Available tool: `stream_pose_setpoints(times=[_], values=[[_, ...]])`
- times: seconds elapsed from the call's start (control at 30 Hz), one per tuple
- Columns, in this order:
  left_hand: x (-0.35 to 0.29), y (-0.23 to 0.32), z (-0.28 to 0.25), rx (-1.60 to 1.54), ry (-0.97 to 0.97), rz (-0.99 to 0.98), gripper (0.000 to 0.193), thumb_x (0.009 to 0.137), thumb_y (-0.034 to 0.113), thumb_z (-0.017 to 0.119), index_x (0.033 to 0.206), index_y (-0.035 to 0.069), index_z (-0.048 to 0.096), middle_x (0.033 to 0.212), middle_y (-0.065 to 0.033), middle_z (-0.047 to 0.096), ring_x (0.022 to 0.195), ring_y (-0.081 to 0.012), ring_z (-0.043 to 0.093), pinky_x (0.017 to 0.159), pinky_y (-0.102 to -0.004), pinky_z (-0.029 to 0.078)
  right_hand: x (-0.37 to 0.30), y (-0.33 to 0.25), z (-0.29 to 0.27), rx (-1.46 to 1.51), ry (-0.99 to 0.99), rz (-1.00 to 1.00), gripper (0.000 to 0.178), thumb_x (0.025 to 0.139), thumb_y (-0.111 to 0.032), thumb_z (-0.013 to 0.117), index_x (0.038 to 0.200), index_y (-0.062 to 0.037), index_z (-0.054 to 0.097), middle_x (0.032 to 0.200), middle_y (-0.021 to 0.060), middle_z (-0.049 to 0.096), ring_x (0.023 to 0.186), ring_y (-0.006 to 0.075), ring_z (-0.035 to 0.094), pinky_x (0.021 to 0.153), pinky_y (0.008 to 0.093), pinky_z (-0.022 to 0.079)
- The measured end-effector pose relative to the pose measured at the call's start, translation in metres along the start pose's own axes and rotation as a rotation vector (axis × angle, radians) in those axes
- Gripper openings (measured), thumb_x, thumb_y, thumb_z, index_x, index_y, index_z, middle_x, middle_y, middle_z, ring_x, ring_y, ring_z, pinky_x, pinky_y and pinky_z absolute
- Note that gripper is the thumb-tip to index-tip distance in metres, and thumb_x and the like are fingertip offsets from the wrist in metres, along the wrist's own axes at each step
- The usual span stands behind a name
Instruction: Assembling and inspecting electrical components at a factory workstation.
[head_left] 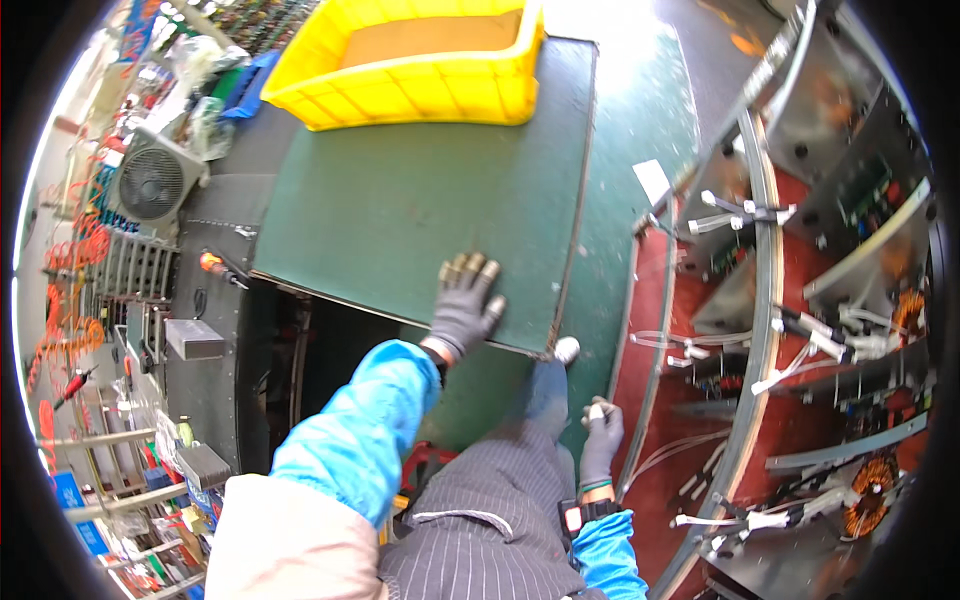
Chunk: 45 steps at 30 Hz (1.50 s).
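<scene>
A flat table with a dark green top (400, 200), one in number, stands in the head view straight in front of the person, between a dark grey bench on the left and a red-based rack on the right. One yellow plastic bin (420, 98) with ribbed walls sits along the table's far edge, its right end near the far right corner; one flat brown cardboard piece (430, 38) lies inside it.

Two hands show, both in grey gloves. The left hand (465, 298) lies palm down on the table, just in from the near edge and closer to the near right corner than to the near left one. Its fingers are straight and slightly apart, the thumb spread away, and it grips nothing. The right hand (602, 440) is off the table, beyond the near right corner, nearest to the red-based rack (648, 325); its fingers are curled, and whether they enclose anything cannot be told.

On the dark grey bench (212, 375), left of the table, are one orange-handled screwdriver (213, 264) near the table's near left corner, two grey metal boxes (195, 339) and one grey box fan (155, 180). Two copper-wound ring coils (870, 500) show in the rack.
</scene>
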<state>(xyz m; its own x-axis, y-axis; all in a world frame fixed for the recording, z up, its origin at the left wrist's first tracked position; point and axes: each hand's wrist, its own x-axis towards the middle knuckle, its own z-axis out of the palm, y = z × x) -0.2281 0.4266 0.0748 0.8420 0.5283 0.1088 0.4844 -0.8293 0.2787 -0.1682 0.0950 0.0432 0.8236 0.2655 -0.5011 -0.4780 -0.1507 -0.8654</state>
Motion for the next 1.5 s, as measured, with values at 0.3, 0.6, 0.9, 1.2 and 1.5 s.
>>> stream_pose_setpoints(times=[0.3, 0.6, 0.9, 1.2, 1.5], values=[[-0.007, -0.001, -0.007, -0.035, 0.019, -0.03, 0.06, 0.092, 0.038, 0.062, 0.144, 0.01, 0.05, 0.151, -0.02, 0.044, 0.145, -0.0405, 0.033, 0.123, -0.0557, 0.017, -0.003, -0.087, 0.124, -0.524, -0.259, -0.793, 0.013, 0.087, -0.011, 0.07, 0.096, -0.0042, 0.064, 0.109, 0.0166, 0.068, 0.103, 0.0349, 0.067, 0.094, 0.0417, 0.052], [0.002, -0.001, 0.003, -0.043, 0.0, -0.039, 0.062, 0.09, 0.041, 0.061, 0.145, 0.013, 0.051, 0.152, -0.0179, 0.044, 0.146, -0.0398, 0.034, 0.123, -0.0554, 0.017, 0.066, -0.082, 0.179, -0.933, -0.351, -0.956, 0.018, 0.083, -0.02, 0.069, 0.096, -0.0092, 0.063, 0.125, 0.016, 0.061, 0.125, 0.036, 0.053, 0.105, 0.0499, 0.038], [0.002, -0.004, -0.004, -0.099, 0.014, -0.033, 0.056, 0.094, 0.036, 0.056, 0.143, 0.011, 0.052, 0.151, -0.0191, 0.046, 0.144, -0.0396, 0.036, 0.122, -0.0564, 0.019, 0.071, -0.082, 0.2, -1.084, -0.261, -1.02, 0.019, 0.082, -0.022, 0.067, 0.095, -0.0089, 0.064, 0.125, 0.0135, 0.06, 0.122, 0.0335, 0.053, 0.102, 0.0497, 0.038], [0.002, -0.009, -0.003, -0.136, -0.005, -0.045, 0.058, 0.093, 0.038, 0.056, 0.144, 0.012, 0.051, 0.151, -0.0179, 0.045, 0.144, -0.0388, 0.036, 0.122, -0.0559, 0.018, 0.072, -0.074, 0.203, -1.131, -0.238, -1.024, 0.019, 0.078, -0.022, 0.069, 0.093, -0.0112, 0.064, 0.124, 0.0127, 0.059, 0.121, 0.0341, 0.053, 0.101, 0.0504, 0.038], [-0.005, -0.021, 0.001, -0.242, 0.005, -0.063, 0.059, 0.09, 0.037, 0.06, 0.143, 0.011, 0.052, 0.15, -0.0194, 0.045, 0.143, -0.0395, 0.037, 0.121, -0.0567, 0.021, 0.061, -0.073, 0.213, -1.208, -0.229, -1.023, 0.018, 0.082, -0.023, 0.067, 0.094, -0.0106, 0.062, 0.124, 0.0145, 0.059, 0.121, 0.0361, 0.052, 0.103, 0.052, 0.038]])
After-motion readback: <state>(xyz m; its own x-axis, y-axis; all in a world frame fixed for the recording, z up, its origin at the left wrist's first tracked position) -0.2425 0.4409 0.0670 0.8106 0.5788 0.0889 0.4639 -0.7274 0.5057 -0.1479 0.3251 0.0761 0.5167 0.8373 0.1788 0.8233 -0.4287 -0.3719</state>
